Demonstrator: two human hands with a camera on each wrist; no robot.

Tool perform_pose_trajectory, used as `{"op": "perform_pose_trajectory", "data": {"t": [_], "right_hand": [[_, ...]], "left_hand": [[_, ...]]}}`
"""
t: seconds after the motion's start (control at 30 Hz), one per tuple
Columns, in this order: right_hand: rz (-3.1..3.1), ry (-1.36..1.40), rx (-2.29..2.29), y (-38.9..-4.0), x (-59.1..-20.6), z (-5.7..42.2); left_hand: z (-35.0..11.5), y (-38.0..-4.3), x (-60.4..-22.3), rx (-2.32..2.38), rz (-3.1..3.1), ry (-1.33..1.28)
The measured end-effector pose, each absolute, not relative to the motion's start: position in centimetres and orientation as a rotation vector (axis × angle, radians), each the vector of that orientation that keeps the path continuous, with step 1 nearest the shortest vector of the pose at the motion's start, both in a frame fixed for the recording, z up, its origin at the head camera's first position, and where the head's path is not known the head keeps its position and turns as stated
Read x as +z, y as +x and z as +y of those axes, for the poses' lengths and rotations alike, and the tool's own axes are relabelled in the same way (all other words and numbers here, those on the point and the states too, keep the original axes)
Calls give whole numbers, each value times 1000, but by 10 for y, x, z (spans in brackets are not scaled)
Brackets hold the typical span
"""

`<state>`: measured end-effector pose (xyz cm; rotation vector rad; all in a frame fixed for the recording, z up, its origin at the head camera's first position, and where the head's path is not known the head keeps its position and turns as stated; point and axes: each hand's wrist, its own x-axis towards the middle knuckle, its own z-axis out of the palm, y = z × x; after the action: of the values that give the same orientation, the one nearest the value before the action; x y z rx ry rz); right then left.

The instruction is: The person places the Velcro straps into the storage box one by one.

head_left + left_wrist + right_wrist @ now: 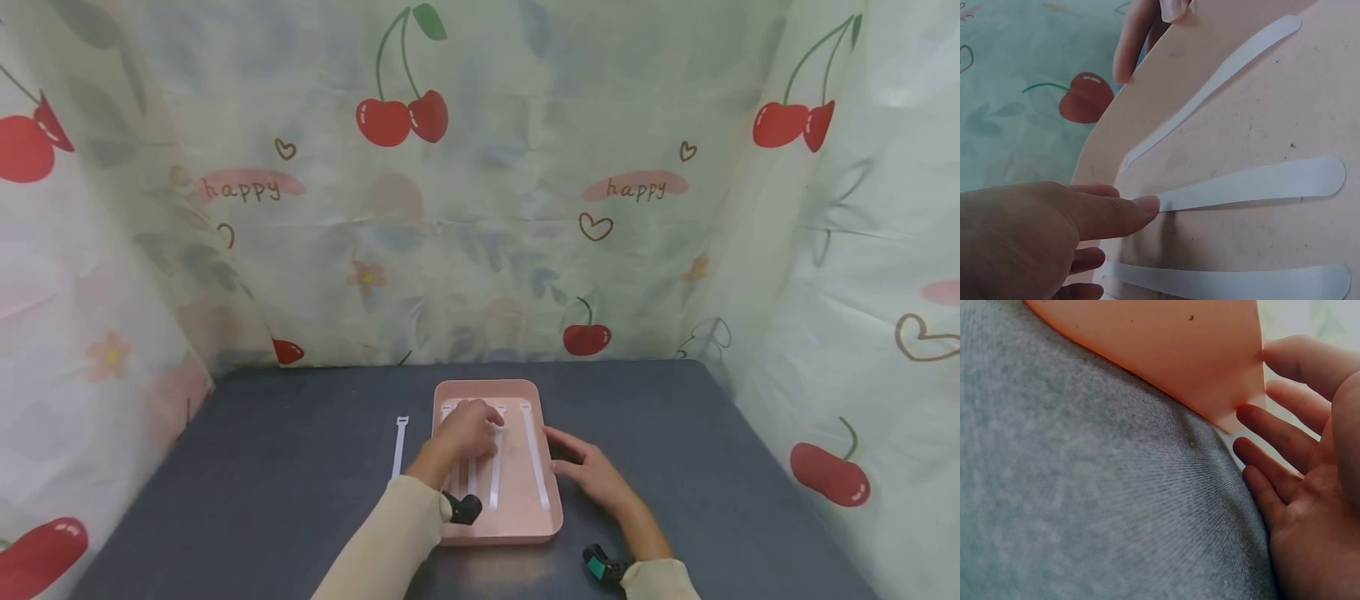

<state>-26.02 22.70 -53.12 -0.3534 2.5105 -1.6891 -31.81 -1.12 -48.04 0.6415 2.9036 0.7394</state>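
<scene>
A pink tray (517,523) stands on the dark table with several white cable straps lying lengthwise in it. My left hand (467,429) reaches over the tray and pinches one cable strap (1260,182) near its slotted end, thumb on top. Another strap (536,458) lies along the tray's right side, and one more (1229,284) is beside the pinched one in the left wrist view. The left hand and wrist hide parts of the straps on the left. At the tray's right wall, my right hand (592,477) rests its fingertips against the outside, fingers mostly straight.
A single white strap (400,446) lies on the dark table (300,467) left of the tray, its near end behind the left sleeve. Printed curtains (480,250) with cherries enclose the back and both sides.
</scene>
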Motion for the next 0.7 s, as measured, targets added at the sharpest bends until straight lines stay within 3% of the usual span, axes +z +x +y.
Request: {"op": "perform_pose_trajectory", "data": {"t": [0.7], "right_hand": [[2499, -338, -1710, -258, -529, 228]], "left_hand": [[5, -314, -490, 698, 2966, 612]]}}
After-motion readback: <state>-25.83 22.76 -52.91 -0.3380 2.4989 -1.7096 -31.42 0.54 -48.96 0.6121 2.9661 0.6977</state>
